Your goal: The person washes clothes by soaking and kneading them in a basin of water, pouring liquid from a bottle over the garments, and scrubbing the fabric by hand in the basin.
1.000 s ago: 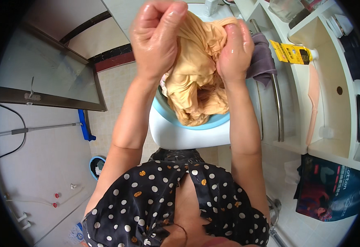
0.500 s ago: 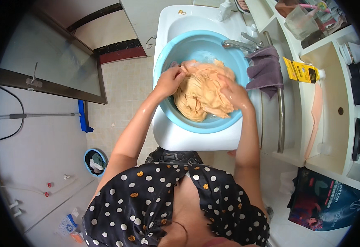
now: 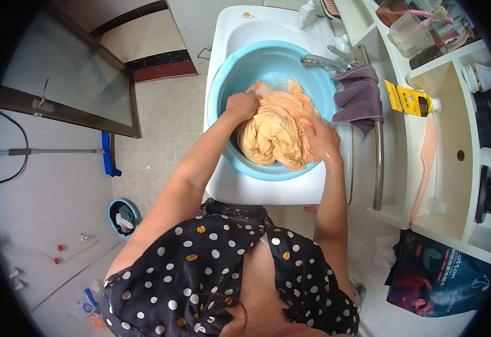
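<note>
Cloth [image 3: 276,132] between left hand [image 3: 241,105] and right hand [image 3: 323,140], in basin [image 3: 248,63]

Both arms [image 3: 193,168] are extended upward; the left hand [image 3: 242,105] is curled at upper centre, the right hand [image 3: 323,138] held lower, farther right.

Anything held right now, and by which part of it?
The yellow cloth in the blue basin: left hand curled at its upper left edge, right hand against its right side. Fingers are partly hidden; whether either grips it cannot be told.
</note>
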A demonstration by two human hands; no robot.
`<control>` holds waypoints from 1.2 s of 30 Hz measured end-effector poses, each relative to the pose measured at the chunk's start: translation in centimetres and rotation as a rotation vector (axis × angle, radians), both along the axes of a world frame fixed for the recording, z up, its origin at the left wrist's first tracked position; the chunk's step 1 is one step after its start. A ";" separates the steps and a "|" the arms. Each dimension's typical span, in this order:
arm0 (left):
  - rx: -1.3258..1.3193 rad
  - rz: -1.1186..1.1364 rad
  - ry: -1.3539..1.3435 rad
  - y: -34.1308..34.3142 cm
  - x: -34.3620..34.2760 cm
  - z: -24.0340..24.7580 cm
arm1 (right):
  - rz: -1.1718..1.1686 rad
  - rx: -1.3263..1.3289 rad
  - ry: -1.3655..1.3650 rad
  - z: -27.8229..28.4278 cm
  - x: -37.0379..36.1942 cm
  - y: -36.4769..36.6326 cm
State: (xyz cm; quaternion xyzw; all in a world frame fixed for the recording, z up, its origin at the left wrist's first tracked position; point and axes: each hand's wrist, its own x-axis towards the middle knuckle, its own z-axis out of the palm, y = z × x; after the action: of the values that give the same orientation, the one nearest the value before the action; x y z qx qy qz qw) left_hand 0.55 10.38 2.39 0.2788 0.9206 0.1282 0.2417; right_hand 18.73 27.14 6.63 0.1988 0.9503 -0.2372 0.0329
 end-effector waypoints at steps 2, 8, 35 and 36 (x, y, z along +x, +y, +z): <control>0.143 0.104 -0.015 -0.4 0.9 1.8 | 0.061 -0.093 0.144 0.8 0.3 -1.2; 0.928 0.397 -0.272 -1.4 0.7 6.1 | -0.001 -0.193 0.202 0.4 -1.2 -6.5; 0.498 0.043 0.666 3.1 -1.1 -2.7 | 0.302 -0.226 0.336 -5.5 -3.8 -7.7; 0.375 0.098 0.489 3.1 -0.8 -2.5 | 0.295 -0.221 0.336 -5.2 -3.7 -7.1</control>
State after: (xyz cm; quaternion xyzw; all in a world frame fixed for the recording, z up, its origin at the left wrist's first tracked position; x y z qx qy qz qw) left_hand -0.29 13.48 -0.08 0.2964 0.9240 0.2365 -0.0492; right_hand 15.00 20.02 1.41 0.0108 0.9295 -0.3621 -0.0696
